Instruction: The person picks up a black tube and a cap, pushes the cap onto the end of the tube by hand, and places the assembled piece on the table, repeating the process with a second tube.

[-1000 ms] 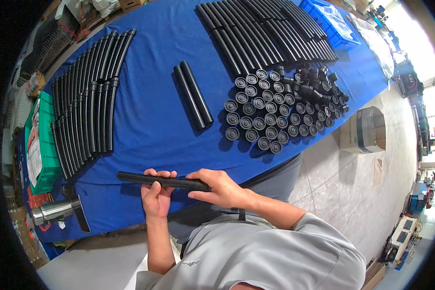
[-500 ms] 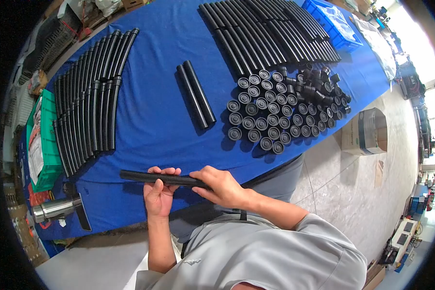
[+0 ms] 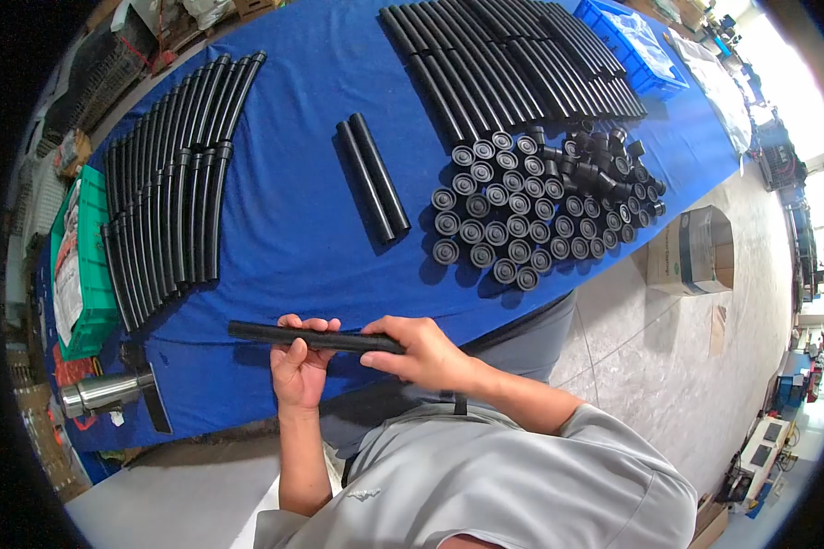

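Both my hands hold one black tube point(image 3: 261, 332) level above the near edge of the blue-covered table point(image 3: 293, 238). My left hand point(image 3: 299, 368) grips it near its middle from below. My right hand point(image 3: 421, 355) closes over its right end, which is hidden under the fingers. Beyond them, on the cloth, lie two short black tubes point(image 3: 373, 178) side by side and a cluster of several black round caps point(image 3: 522, 215) standing upright.
A row of long black tubes point(image 3: 160, 197) lies at the left, another row point(image 3: 513, 64) at the far right. A green crate point(image 3: 82, 265) and a metal tool point(image 3: 110, 393) sit at the left edge, a blue bin point(image 3: 636, 41) far right, a cardboard box point(image 3: 691, 252) on the floor.
The tube and both hands have shifted very slightly; my right hand has slid a little along the tube's right end. Otherwise nothing has moved.
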A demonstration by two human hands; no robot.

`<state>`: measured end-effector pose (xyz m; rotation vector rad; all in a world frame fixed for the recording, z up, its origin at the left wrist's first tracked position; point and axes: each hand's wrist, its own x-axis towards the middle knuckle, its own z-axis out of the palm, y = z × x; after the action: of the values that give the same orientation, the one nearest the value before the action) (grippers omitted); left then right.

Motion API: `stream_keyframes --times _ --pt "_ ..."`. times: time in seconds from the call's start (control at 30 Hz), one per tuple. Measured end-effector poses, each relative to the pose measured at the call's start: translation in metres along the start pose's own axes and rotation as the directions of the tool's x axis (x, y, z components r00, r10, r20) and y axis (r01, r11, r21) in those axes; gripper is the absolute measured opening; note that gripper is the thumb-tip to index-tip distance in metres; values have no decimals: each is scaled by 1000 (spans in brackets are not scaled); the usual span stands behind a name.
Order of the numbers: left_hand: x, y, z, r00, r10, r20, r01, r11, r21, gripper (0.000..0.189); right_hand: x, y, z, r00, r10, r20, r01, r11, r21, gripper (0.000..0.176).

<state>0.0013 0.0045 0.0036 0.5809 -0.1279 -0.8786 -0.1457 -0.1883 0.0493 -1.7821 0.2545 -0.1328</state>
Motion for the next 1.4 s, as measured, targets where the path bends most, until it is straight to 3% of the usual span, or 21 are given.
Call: stream_keyframes --times 0.07,0.1,0.17,0.2,0.23,0.33,0.43,0.5,0.53,0.57,0.67,0.77,0.83,0.9,1.0,1.1,1.13,1.2,1.3,1.37,1.4 --pt "0 0 1 1000 -4 -3 4 1000 20 33 6 -26 -18 842 448 300 -528 800 286 35" --pt "1 0 3 1000 -6 -2 6 1000 30 33 7 -24 -16 866 429 255 -475 865 159 38" --pt "2 1 7 1000 -13 -25 14 1000 26 33 2 15 4 994 -112 -17 108 984 -145 45" --pt "2 1 8 999 -16 -39 17 1000 24 32 4 16 7 910 -409 -74 363 869 -337 48" --pt "1 1 7 999 -14 -33 15 1000 16 32 1 16 7 900 -431 -56 375 836 -400 49" --pt "1 1 2 1000 -6 -16 6 1000 -9 32 -3 -1 1 976 -206 -69 190 964 -186 41" --pt "1 1 1 1000 0 -8 0 1000 -12 33 7 -26 -18 882 393 260 -441 882 166 49" --pt "2 -1 -1 1000 3 0 -3 1000 13 33 2 9 0 994 -105 -19 102 988 -114 47" --pt "2 -1 -1 1000 -1 3 0 1000 9 33 2 15 6 921 -380 -89 340 893 -296 47" --pt "2 0 0 1000 -4 4 4 1000 6 33 -2 18 8 922 -380 -66 330 865 -378 44" --pt "1 0 0 1000 -8 -8 8 1000 -17 33 -1 -5 -5 996 -92 -4 92 996 -18 41" --pt "1 0 3 999 -7 -34 7 1000 5 33 5 -14 -11 887 394 241 -451 853 263 46" --pt "2 0 4 999 -12 -43 13 1000 13 33 3 9 3 990 -130 -55 122 982 -141 43" --pt "1 0 4 999 -24 -48 23 1000 -2 33 0 16 8 884 -464 -60 386 795 -468 43" --pt "1 1 1 1000 -3 -23 2 999 -42 33 -2 -2 -3 999 -45 -3 45 999 -21 48" --pt "1 1 3 999 -5 -44 5 1000 12 33 4 -8 -8 884 401 239 -461 833 308 49" --pt "2 1 5 999 -13 -45 14 1000 14 33 3 -1 -5 987 154 56 -159 982 102 46" --pt "2 2 7 998 -28 -56 30 999 19 33 2 11 5 888 -452 -84 378 822 -425 40" --pt "1 1 3 999 -17 -31 17 1000 4 33 -1 -8 -6 999 -40 -5 40 996 -85 35" --pt "0 1 3 999 -17 -33 18 999 31 33 3 -20 -14 889 392 237 -450 843 295 33" --pt "0 1 3 999 -16 -33 17 999 44 33 2 -16 -11 964 240 111 -259 945 201 34"
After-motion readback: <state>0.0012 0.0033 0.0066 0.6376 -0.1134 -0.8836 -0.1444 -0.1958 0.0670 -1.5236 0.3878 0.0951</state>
